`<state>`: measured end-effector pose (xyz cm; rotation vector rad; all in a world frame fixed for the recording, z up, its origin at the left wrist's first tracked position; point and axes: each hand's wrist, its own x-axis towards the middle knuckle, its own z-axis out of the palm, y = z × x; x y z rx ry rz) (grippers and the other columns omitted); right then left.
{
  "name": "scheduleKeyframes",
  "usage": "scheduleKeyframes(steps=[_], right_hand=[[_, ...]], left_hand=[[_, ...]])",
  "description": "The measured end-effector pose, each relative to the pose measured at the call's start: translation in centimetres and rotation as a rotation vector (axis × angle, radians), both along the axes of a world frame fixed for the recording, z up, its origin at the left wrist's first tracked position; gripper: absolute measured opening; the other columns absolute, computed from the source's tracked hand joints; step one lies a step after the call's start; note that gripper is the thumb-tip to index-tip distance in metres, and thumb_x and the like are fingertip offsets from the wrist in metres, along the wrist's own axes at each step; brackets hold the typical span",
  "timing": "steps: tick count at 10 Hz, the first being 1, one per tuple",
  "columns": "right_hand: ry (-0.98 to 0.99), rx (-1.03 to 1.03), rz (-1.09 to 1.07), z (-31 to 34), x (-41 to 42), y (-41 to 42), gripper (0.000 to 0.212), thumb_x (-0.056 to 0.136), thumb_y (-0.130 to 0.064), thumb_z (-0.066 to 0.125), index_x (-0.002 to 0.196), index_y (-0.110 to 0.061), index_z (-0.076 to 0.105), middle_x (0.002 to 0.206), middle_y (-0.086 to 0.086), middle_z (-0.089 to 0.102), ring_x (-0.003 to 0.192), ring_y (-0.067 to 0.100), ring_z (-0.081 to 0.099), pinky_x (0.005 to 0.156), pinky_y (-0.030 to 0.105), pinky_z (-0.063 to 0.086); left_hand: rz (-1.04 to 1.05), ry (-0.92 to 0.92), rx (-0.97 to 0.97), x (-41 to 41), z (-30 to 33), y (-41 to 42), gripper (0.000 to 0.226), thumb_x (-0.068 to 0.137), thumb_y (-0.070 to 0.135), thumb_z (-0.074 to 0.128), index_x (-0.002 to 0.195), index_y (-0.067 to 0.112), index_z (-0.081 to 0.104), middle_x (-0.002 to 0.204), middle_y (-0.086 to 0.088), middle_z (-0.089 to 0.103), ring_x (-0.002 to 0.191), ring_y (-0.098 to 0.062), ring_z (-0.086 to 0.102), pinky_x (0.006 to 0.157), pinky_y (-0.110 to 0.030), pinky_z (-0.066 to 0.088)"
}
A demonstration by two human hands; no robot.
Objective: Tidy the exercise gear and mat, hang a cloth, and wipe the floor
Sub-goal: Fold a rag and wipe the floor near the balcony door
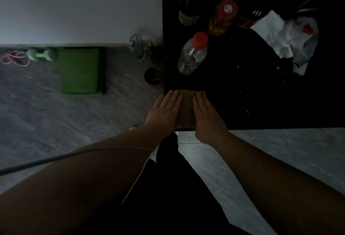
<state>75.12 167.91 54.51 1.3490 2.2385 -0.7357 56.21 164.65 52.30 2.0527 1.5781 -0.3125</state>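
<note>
1. The clear plastic bottle with a red cap (pixel 193 53) stands on the black table (pixel 242 107); it looks nearly empty, but the dim light makes this hard to judge.
2. Behind it is an amber bottle with an orange-red lid (pixel 222 17) and a dark tall bottle (pixel 190 1) – their contents I cannot tell.
3. A crumpled white plastic bag (pixel 296 40) lies on the far right side of the table, something orange inside it.
4. The folded olive-yellow cloth (pixel 186 109) lies at the near left corner of the table. The left hand (pixel 164 111) and the right hand (pixel 207 117) press flat on it, fingers straight, one on each side.
5. On the grey floor by the wall lie the folded green mat (pixel 80 70), a light green dumbbell (pixel 41 54) and a pink cord (pixel 13 58) – the cord is cut off at the left edge.
6. Small dark objects beside the table are too dim to name.
</note>
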Motion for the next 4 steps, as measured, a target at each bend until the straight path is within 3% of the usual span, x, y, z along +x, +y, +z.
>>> scheduleKeyframes(steps=[2,3,4], right_hand=[[0.077,-0.087,-0.086,0.8,-0.3,1.0,0.09,0.09,-0.015,0.059,0.157,-0.009,-0.001,0.166,0.007,-0.009,0.152,0.024,-0.009,0.124,0.042,0.008],[0.123,-0.054,-0.158,2.4,-0.9,1.5,0.078,0.091,-0.019,0.057,0.156,-0.01,0.015,0.165,0.011,0.008,0.152,0.028,0.003,0.123,0.046,0.013],[0.212,0.034,-0.129,6.0,-2.7,1.4,0.069,0.094,-0.023,0.053,0.155,-0.014,0.022,0.164,0.01,0.015,0.151,0.029,0.008,0.122,0.047,0.017]], left_hand=[[0.049,-0.016,-0.125,0.2,1.5,1.0,0.097,0.091,0.054,0.054,0.157,0.016,-0.006,0.166,-0.008,-0.007,0.152,-0.027,-0.009,0.123,-0.047,0.005],[0.147,-0.05,-0.104,-1.6,4.6,1.7,0.085,0.095,0.045,0.051,0.157,0.019,0.0,0.166,-0.007,0.002,0.152,-0.027,-0.003,0.121,-0.043,0.007],[0.3,-0.04,0.034,-5.3,8.3,1.1,0.072,0.099,0.04,0.045,0.158,0.021,0.008,0.165,-0.006,0.012,0.152,-0.026,0.006,0.12,-0.043,0.012]])
